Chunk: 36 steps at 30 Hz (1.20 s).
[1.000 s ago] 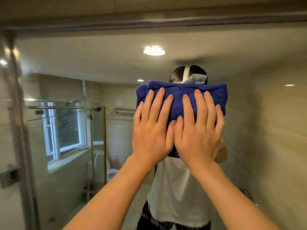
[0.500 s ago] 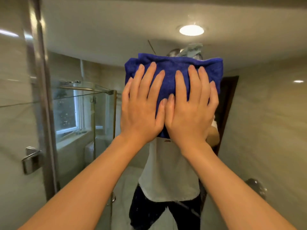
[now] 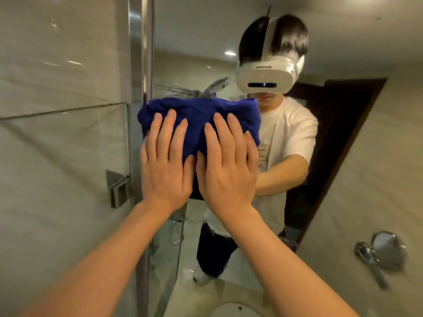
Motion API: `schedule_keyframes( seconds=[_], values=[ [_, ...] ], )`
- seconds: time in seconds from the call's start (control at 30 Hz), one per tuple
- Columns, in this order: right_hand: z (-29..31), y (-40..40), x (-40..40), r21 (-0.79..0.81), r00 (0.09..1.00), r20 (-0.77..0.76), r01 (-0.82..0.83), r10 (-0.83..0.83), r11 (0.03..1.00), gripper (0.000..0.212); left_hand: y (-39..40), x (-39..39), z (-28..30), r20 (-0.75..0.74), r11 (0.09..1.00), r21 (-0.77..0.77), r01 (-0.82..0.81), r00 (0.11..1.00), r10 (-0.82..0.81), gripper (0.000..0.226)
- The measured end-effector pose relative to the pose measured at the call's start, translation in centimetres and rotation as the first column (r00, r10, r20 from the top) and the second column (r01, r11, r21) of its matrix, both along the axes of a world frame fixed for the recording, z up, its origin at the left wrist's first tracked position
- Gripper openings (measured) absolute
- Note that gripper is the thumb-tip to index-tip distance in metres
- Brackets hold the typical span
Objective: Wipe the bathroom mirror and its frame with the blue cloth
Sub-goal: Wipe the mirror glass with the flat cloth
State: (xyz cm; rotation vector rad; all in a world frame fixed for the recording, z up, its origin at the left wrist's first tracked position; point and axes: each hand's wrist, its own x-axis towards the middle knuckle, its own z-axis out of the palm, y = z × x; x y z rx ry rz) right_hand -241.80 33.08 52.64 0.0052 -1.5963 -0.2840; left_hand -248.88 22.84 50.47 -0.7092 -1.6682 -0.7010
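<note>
both hands lie flat on the blue cloth (image 3: 199, 120), pressing it against the bathroom mirror (image 3: 206, 53). the left hand (image 3: 166, 170) covers the cloth's left half and the right hand (image 3: 226, 172) its right half, and the two thumbs meet at the middle, touching side by side. the fingers (image 3: 170, 133) of the left hand are straight and slightly spread, pointing up the glass; those of the right hand are straight too, a little closer together, with the little finger reaching the cloth's right edge. neither hand curls round the cloth, the palms simply bear on it.

the cloth is bunched into a thick folded pad, its left edge just beside the metal frame (image 3: 139, 65), a polished vertical strip that bounds the mirror on the left. whether the cloth touches the strip i cannot tell. beyond the strip is a tiled wall (image 3: 64, 145) with a small metal bracket (image 3: 117, 188) fixed near the frame.

the glass reflects a person in a white t-shirt (image 3: 290, 133) and dark trousers with a white headset (image 3: 265, 76), arms reaching forward, and a dark doorway (image 3: 332, 133) behind. low on the right hangs a chrome fitting (image 3: 380, 252), blurred.
</note>
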Motion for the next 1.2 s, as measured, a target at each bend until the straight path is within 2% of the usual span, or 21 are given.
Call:
schedule_keyframes(
  seconds=[0.17,0.37,0.5,0.57,0.67,0.77,0.83,0.9,1.0,1.07,1.17,1.2],
  values=[
    [-4.8,-1.1,-0.9,-0.08,1.0,0.006,0.008,-0.007,0.997,0.048,-1.0,-1.0,-4.0,-0.011,0.997,-0.078,0.001,1.0,-0.002,0.057],
    [-10.0,-0.3,0.3,-0.004,0.983,0.171,0.064,-0.063,0.998,0.049,-1.3,0.3,-10.0,0.122,0.996,-0.09,-0.006,0.992,0.017,0.059],
    [-11.7,-0.3,0.9,0.012,0.969,0.231,0.092,-0.092,0.996,0.051,-2.0,1.8,-11.1,0.152,0.989,-0.143,-0.036,0.987,0.058,0.056],
    [-11.0,-0.5,1.0,-0.004,0.971,0.229,0.077,-0.074,0.997,0.051,-2.4,2.9,-10.3,0.174,0.993,-0.091,-0.081,0.98,0.096,0.051],
    [-7.3,-1.1,0.6,-0.029,0.985,0.172,0.007,-0.002,1.0,0.046,-2.6,3.8,-6.2,0.21,0.992,0.082,-0.094,0.975,0.075,0.046],
    [-2.5,-1.5,-0.4,-0.106,0.991,0.035,-0.124,0.128,0.987,0.037,-2.6,3.3,-1.3,0.187,0.986,0.166,-0.002,0.982,-0.03,0.044],
    [-1.4,-1.3,-0.7,-0.079,0.991,-0.001,-0.135,0.135,0.988,0.03,-2.8,3.4,0.0,0.224,0.98,0.19,0.058,0.969,-0.1,0.043],
    [-2.4,-0.9,-0.6,-0.016,0.989,0.055,-0.139,0.139,0.99,0.026,-3.2,3.9,-0.9,0.309,0.971,0.218,0.094,0.937,-0.16,0.044],
    [-5.5,-0.7,0.5,0.03,0.962,0.24,-0.141,0.13,0.99,0.028,-3.8,4.9,-4.3,0.462,0.948,0.281,0.151,0.844,-0.271,0.047],
    [-6.8,-1.2,1.7,-0.027,0.939,0.306,-0.156,0.157,0.987,0.031,-3.8,5.5,-5.8,0.496,0.925,0.333,0.184,0.8,-0.338,0.047],
    [-6.9,-2.8,2.8,-0.389,0.945,0.225,-0.136,0.237,0.911,0.026,-3.7,6.1,-6.1,0.517,0.904,0.378,0.201,0.764,-0.387,0.042],
    [-6.7,-3.3,3.0,-0.432,0.96,0.191,-0.107,0.207,0.895,0.023,-3.7,6.1,-5.9,0.536,0.891,0.408,0.2,0.737,-0.411,0.041]
  ],
)
